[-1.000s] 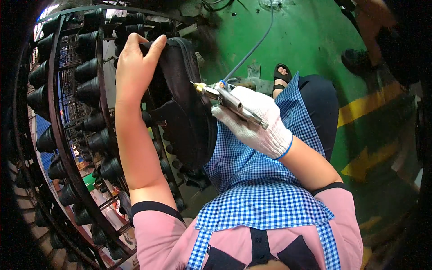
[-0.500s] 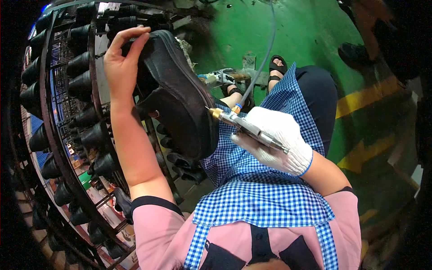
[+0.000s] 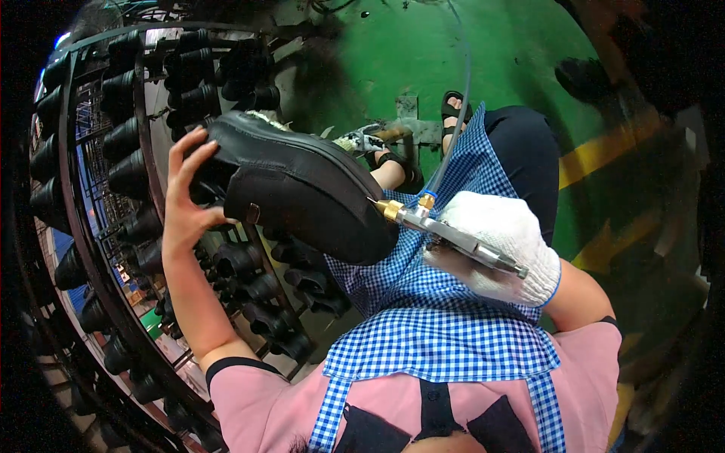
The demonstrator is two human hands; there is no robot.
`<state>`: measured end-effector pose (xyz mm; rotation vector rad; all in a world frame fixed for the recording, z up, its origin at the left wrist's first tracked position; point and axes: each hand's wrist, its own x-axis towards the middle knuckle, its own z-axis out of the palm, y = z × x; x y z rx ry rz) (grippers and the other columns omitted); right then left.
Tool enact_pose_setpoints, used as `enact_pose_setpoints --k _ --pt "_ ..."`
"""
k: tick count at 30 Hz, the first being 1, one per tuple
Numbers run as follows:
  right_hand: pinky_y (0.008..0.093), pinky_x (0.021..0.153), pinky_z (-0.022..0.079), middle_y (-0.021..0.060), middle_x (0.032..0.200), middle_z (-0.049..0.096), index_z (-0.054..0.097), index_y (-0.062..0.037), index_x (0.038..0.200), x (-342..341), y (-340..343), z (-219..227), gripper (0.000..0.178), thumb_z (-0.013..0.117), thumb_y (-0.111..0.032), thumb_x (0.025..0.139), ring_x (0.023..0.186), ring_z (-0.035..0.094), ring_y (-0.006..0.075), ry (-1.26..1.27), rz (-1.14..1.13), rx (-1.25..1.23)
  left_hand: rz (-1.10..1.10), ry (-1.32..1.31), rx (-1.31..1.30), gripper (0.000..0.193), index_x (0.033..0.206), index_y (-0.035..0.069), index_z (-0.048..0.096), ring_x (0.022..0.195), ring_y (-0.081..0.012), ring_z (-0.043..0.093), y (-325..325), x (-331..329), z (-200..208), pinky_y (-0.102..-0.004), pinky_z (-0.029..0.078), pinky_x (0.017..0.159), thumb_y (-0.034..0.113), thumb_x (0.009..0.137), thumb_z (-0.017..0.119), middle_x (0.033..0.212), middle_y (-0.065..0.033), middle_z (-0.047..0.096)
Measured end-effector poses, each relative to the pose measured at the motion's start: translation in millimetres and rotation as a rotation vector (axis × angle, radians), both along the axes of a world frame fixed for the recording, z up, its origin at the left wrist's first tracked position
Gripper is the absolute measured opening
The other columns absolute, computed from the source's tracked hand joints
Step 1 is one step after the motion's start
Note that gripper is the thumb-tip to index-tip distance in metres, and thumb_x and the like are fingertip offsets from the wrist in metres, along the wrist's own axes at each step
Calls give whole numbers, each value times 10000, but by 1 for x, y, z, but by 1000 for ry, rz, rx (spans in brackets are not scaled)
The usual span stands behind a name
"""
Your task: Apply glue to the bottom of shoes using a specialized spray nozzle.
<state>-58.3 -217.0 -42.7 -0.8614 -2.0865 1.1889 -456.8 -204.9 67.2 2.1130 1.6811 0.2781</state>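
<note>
A black shoe (image 3: 302,204) is held up in front of my lap, its long side slanting down to the right. My bare left hand (image 3: 187,181) grips the opening end, with fingers on the far edge and the thumb on the near side. In a white knit glove, my right hand (image 3: 502,241) is wrapped round a slim metal air gun (image 3: 461,240) with a brass nozzle. The gun's thin needle tip reaches the shoe's right-hand edge near the toe; whether it touches, I cannot tell. A hose (image 3: 464,98) runs from the gun toward the far side.
On the left stands a tall metal rack (image 3: 72,151) with rows of black shoes (image 3: 128,177). Beyond my knees, a metal floor bracket (image 3: 408,113) stands on the green floor (image 3: 521,45), which has yellow markings (image 3: 596,158). A blue checked apron (image 3: 445,340) covers my lap.
The shoe has turned toward a flatter slant, its held end coming nearer and to the left with my left hand. My right hand and the air gun have shifted right and slightly nearer.
</note>
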Motion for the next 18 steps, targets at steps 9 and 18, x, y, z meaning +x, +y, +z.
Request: enact_pose_setpoints --k 9,18 --pt "325 503 489 43 694 590 669 -130 802 21 15 13 190 757 -297 782 571 610 227 33 -16 40 62 216 303 558 1307 105 593 1200 -319 519 -33 10 -30 -418 426 1013 137 772 750 1287 -122 501" --pt "325 521 503 50 705 591 666 -110 812 14 14 8 148 760 -221 785 604 619 230 140 -155 81 293 208 412 612 1320 165 600 1138 -284 529 -62 32 -45 -398 436 988 136 740 795 1215 -93 509"
